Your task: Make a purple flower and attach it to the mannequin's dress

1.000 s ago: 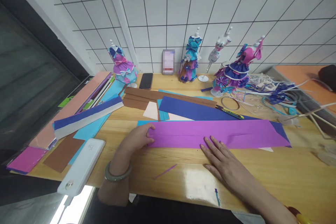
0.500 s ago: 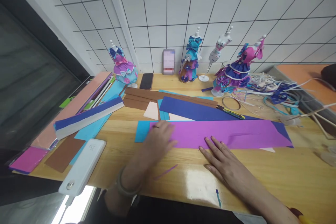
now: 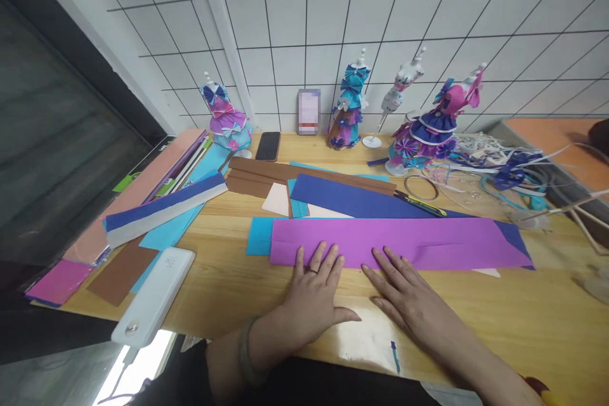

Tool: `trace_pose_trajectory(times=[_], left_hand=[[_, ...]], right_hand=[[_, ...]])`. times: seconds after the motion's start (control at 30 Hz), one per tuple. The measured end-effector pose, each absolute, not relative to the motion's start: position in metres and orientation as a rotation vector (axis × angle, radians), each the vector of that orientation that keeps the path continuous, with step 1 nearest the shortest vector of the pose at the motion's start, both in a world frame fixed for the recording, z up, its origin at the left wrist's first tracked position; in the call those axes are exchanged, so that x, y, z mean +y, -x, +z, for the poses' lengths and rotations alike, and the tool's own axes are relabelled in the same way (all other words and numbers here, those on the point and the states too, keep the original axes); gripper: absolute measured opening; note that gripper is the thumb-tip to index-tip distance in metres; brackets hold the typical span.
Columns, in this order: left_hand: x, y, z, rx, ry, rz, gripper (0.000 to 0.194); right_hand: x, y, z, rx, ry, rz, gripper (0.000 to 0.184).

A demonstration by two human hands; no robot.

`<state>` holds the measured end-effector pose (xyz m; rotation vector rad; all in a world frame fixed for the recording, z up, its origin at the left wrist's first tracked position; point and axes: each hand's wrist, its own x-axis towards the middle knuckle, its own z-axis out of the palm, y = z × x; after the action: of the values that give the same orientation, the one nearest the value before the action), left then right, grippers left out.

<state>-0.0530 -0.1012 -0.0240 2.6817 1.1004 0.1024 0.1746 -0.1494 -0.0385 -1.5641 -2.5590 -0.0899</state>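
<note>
A long purple paper strip (image 3: 361,238) lies across the table in front of me, on top of blue and dark blue sheets. My left hand (image 3: 316,295) rests flat with spread fingers, its fingertips on the strip's lower edge left of the middle. Further right, my right hand (image 3: 404,292) also lies flat, fingers stretched out and tips touching the same edge. Neither hand holds anything. The strip has a crease toward its right part. At its left end a light blue sheet (image 3: 258,238) sticks out from underneath.
Behind the strip lie a dark blue sheet (image 3: 342,193), brown strips (image 3: 252,179) and a yellow-black utility knife (image 3: 421,204). Small dressed mannequins (image 3: 349,108) stand by the tiled wall. A white power bank (image 3: 155,298) is at left; tangled ribbons (image 3: 509,165) lie at right.
My left hand has moved right and toward me, its fingers now spread at the strip's lower edge. The right hand stays in place. The thin purple scrap is no longer visible.
</note>
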Motion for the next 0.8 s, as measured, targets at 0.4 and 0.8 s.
trace_pose_trajectory(times=[0.4,0.8], left_hand=[[-0.111,0.062,-0.022,1.434,-2.538,0.082,0.081],[-0.11,0.061,-0.027,1.461,-2.559,0.054,0.082]], right_hand=[[-0.149,-0.174,-0.035,-2.582,1.571,-0.103,0.048],[-0.153,-0.193,-0.034,-2.54,1.662,-0.098,0.062]])
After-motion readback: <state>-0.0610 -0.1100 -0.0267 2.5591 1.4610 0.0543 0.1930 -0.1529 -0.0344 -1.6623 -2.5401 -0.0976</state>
